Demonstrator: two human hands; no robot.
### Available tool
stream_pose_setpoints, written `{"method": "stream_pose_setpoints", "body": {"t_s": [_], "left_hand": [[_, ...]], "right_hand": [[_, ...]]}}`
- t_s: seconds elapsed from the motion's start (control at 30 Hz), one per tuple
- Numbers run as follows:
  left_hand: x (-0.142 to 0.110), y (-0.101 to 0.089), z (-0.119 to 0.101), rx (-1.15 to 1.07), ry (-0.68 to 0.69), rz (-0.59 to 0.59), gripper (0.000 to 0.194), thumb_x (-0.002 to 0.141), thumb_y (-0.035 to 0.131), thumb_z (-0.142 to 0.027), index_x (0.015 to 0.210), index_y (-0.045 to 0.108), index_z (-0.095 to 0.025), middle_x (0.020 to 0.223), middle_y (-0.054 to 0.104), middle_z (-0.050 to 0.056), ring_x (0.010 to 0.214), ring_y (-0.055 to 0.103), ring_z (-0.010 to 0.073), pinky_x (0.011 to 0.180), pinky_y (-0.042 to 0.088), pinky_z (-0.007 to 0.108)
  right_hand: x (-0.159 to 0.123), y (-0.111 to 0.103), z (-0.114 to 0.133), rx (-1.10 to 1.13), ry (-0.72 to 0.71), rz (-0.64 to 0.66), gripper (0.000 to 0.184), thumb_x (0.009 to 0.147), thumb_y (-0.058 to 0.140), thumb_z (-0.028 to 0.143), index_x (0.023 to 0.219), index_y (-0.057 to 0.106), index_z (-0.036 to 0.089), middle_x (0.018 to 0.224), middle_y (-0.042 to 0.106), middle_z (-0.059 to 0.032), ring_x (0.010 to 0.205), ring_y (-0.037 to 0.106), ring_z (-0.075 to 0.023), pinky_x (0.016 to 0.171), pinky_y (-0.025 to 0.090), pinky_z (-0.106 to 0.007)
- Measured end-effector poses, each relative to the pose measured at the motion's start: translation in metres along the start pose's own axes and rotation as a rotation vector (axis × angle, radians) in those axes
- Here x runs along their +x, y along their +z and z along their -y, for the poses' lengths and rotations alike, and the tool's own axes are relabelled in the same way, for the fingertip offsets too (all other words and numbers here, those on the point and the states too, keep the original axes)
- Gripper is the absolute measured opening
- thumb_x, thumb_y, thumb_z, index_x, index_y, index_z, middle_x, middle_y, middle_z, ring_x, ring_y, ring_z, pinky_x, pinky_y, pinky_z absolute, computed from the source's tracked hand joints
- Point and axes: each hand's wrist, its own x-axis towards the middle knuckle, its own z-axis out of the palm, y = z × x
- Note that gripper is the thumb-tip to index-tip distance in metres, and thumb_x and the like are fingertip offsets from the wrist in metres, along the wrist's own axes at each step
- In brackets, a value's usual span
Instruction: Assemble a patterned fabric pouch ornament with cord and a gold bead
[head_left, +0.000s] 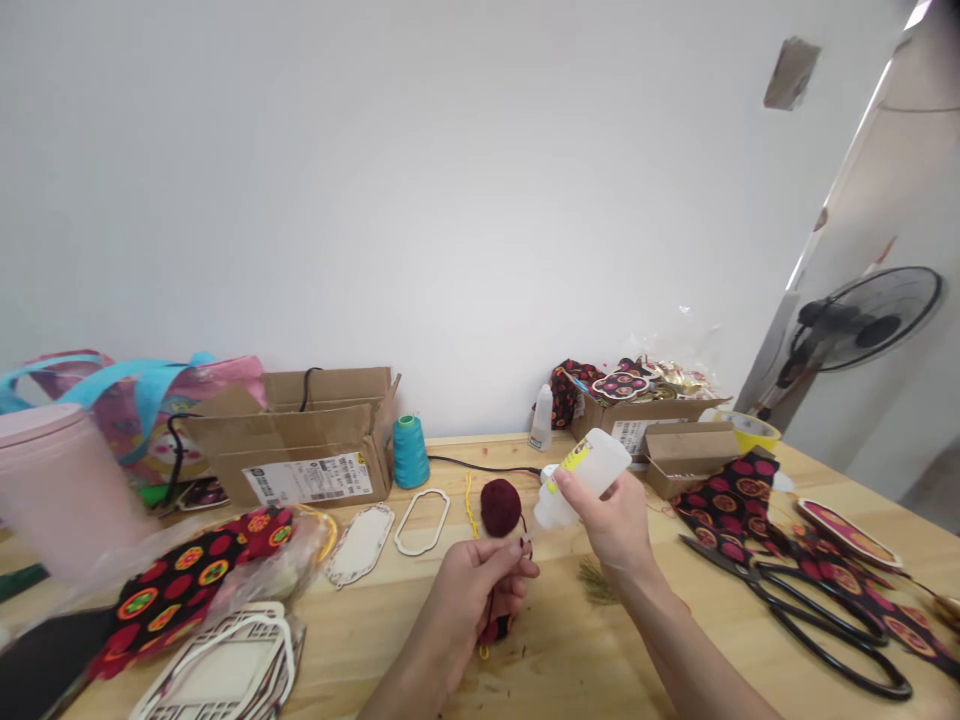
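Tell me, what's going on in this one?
The person's right hand holds a translucent bottle with a yellow label, tilted down toward the left hand. The left hand pinches a dark red strand; whether the bottle's tip touches it is hard to tell. A dark red yarn ball sits just beyond that hand, and black scissors lie off to the right.

The right hand (616,518) grips a yellow-labelled translucent plastic bottle (598,464), tilted nozzle-down toward the left hand (487,580), which pinches a dark red yarn strand (528,546). Just beyond sits a round dark red yarn ball (500,507) on the pale wooden table (574,660).
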Motion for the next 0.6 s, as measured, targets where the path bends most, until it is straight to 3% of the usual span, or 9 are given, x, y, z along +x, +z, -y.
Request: {"method": "stream_pose_setpoints", "body": {"t_s": [0.33,0.6], "left_hand": [[-0.0004,-0.0005,0.0004,0.028,-0.019,0.021,0.017,0.062,0.065,-0.025,0.061,0.065,-0.008,0.045,0.059,0.001,0.034,0.047,0.0035,0.034,0.035,0.011],[-0.0004,-0.0005,0.0008,0.023,-0.020,0.033,0.015,0.062,0.065,-0.024,0.061,0.064,-0.009,0.053,0.062,0.002,0.035,0.046,0.0024,0.034,0.035,0.011]], "right_hand": [[0.0023,-0.0018,-0.0049,0.093,0.056,-0.045,0.026,0.055,0.067,0.036,0.063,0.057,0.014,0.057,0.062,-0.0024,0.049,0.055,-0.0155,0.045,0.045,-0.025],[0.0045,-0.0031,-0.0058,0.122,0.081,-0.091,0.026,0.055,0.068,0.036,0.064,0.058,0.013,0.058,0.063,-0.0024,0.049,0.056,-0.0153,0.046,0.045,-0.025]]}}
